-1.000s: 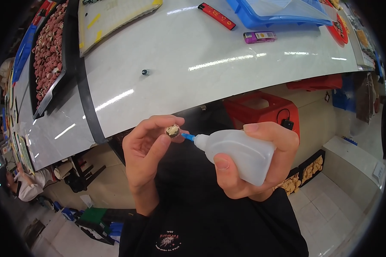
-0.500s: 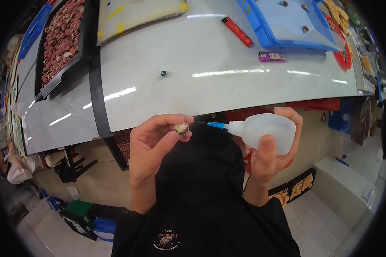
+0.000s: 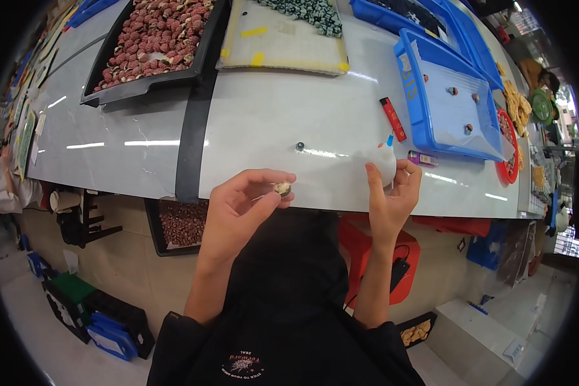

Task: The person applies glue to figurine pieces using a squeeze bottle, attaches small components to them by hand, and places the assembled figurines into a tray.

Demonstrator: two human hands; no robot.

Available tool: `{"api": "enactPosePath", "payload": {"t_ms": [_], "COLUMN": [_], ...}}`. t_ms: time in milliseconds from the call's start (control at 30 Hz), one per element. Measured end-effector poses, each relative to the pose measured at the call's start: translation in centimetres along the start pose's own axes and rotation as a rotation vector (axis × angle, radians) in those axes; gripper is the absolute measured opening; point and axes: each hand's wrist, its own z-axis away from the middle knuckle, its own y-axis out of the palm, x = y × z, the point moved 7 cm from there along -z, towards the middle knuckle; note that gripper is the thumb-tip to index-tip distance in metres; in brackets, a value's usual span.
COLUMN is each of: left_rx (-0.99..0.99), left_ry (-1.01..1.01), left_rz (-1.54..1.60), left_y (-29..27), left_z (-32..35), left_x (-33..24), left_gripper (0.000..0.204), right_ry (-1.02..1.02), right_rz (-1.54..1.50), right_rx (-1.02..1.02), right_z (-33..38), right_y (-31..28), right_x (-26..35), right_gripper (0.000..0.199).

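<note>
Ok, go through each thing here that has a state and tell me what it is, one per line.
Left hand: pinching a small bead at its fingertips.
Right hand: around a white squeeze bottle.
Squeeze bottle: upright on the table, blue tip up.
Black tray: full of reddish beads.
Blue tray: nearly empty, a few beads.

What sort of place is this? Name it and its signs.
Probably a bead or small-craft workshop: a long white table holds a black tray heaped with reddish beads, blue trays, and the left hand pinches one bead.
</note>
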Motion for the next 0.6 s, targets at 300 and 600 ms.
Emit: {"api": "enactPosePath", "payload": {"t_ms": [300, 600], "left_rx": [-0.018, -0.037], "left_ry": [-0.097, -0.108], "left_rz": [0.207, 0.320], "left_y": [-1.6, -2.0], "left_z": [-1.1, -1.5], "left_x": [1.5, 1.2], "left_gripper": [0.022, 0.021], "right_ry": [0.116, -0.622], "right_rz": [0.212, 0.363], "right_rx": [-0.054, -0.318], "right_z": [1.0, 6.2], "right_y": [-1.3, -2.4], "right_x": [0.2, 3.7], "right_gripper": [0.036, 0.026]}}
